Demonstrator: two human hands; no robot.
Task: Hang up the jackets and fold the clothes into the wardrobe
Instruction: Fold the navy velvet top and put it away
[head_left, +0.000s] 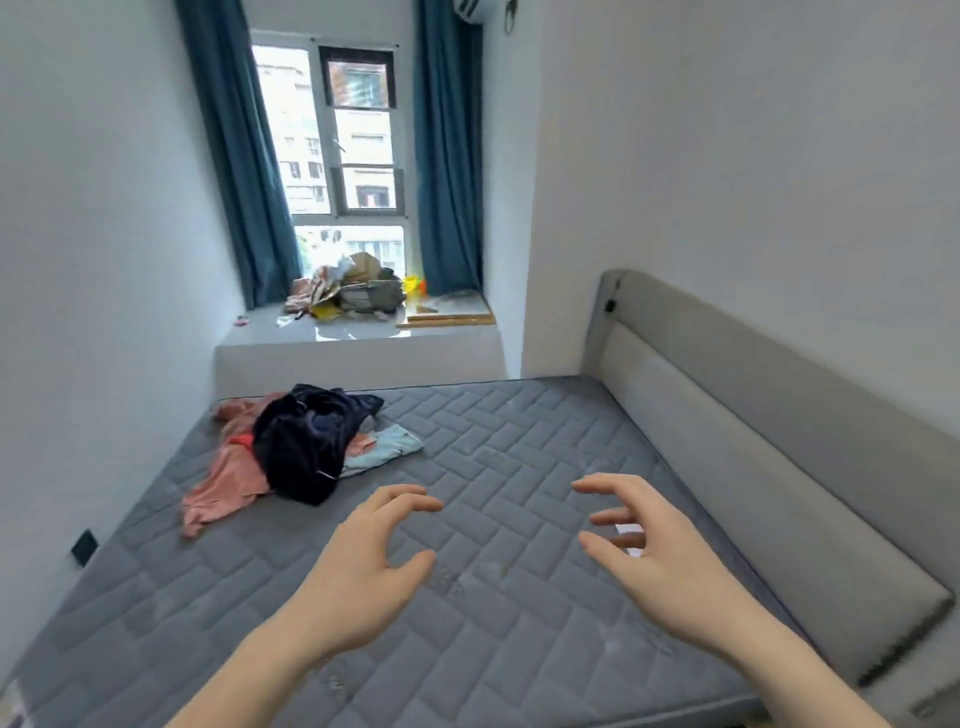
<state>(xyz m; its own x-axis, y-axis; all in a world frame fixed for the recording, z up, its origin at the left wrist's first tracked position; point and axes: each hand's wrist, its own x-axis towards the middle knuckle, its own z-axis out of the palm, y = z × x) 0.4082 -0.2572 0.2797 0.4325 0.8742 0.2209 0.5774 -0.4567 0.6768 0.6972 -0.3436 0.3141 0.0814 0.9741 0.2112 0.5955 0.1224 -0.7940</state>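
A heap of clothes lies at the far left of the grey quilted mattress (519, 467). On top is a dark navy jacket (306, 441). Pink garments (228, 483) spread under it to the left, and a light blue piece (387, 447) sticks out on the right. My left hand (374, 561) and my right hand (649, 545) hover over the middle of the mattress, palms facing each other, fingers loosely curved, holding nothing. Both hands are well short of the heap. No wardrobe is in view.
A grey padded headboard (753, 431) runs along the right side of the bed. Beyond the bed a white window ledge (358, 343) carries a pile of bags and cloth (358, 291) and a flat board (452, 314). Blue curtains (447, 156) frame the window. White walls close in left and right.
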